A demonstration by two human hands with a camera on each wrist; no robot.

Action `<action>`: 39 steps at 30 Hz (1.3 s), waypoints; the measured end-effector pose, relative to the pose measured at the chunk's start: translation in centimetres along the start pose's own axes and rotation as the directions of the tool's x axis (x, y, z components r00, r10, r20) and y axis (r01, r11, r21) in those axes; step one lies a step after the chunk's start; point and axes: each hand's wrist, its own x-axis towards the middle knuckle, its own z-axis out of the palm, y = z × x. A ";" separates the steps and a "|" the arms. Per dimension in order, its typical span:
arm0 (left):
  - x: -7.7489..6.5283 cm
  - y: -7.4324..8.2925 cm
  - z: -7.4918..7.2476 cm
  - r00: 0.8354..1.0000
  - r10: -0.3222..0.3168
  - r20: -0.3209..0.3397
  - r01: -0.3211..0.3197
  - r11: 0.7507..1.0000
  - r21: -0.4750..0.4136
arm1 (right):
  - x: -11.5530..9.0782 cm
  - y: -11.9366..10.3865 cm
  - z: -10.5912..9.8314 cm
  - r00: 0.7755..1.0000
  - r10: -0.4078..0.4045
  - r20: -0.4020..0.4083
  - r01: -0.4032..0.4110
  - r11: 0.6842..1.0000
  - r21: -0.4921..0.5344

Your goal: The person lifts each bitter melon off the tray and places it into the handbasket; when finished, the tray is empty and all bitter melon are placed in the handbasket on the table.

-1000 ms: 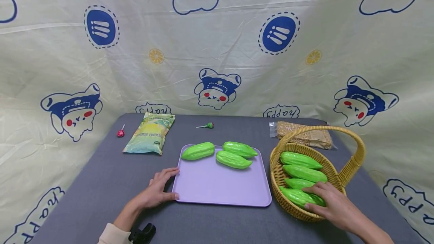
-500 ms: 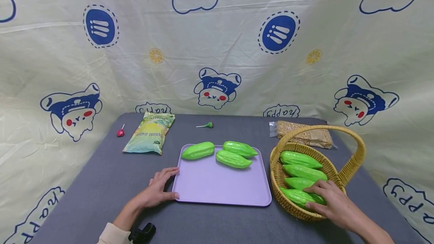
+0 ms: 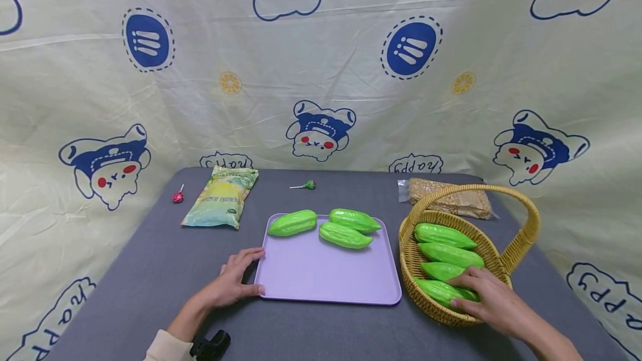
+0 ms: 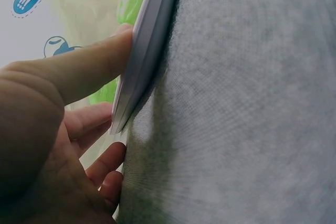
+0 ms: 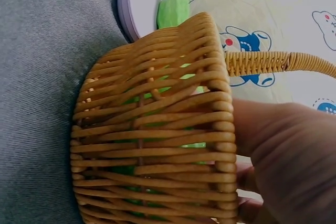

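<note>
My left hand rests against the left edge of a lilac tray, thumb at the near corner and fingertips farther up the side. In the left wrist view the thumb touches the tray's rim. Three glossy green ridged bitter gourds lie along the tray's far side, one of them a gourd at the left. To the right, my right hand reaches into a wicker basket, fingers and thumb around the nearest bitter gourd. The basket's wall hides most of that grip in the right wrist view.
More bitter gourds fill the basket, whose tall handle arches on its right. Behind it lies a clear bag of grain-like bits. A yellow-green packet, a red lollipop and a green lollipop are farther back.
</note>
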 end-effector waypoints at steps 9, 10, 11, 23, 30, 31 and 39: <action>0.0 0.0 0.0 1.000 -0.007 0.000 0.007 1.000 0.003 | 0.1 0.1 -0.1 1.000 0.008 0.018 -0.009 1.000 0.006; 0.0 0.0 0.0 1.000 -0.007 0.001 0.007 1.000 0.002 | 0.1 0.1 0.0 1.000 0.007 0.012 -0.007 1.000 0.002; 0.0 0.0 0.0 1.000 -0.007 0.003 0.007 1.000 0.001 | 0.0 0.1 0.0 1.000 0.010 0.009 -0.010 1.000 -0.002; 0.0 0.1 0.0 1.000 -0.016 0.005 0.016 1.000 -0.012 | -0.4 -0.3 0.0 0.997 0.009 -0.071 -0.011 0.999 -0.033; 0.0 -0.1 0.1 1.000 -0.018 -0.002 0.018 1.000 -0.016 | 0.0 -1.3 -0.7 0.994 0.045 -0.103 -0.048 0.999 -0.018; 0.0 -0.1 0.1 1.000 -0.018 -0.004 0.018 1.000 -0.017 | 0.1 -1.5 -0.7 0.993 0.048 -0.107 -0.049 0.999 -0.012; 0.0 -0.2 0.2 1.000 -0.018 -0.005 0.018 1.000 -0.013 | 0.2 -3.1 -1.3 0.978 0.001 -0.211 -0.004 1.000 -0.012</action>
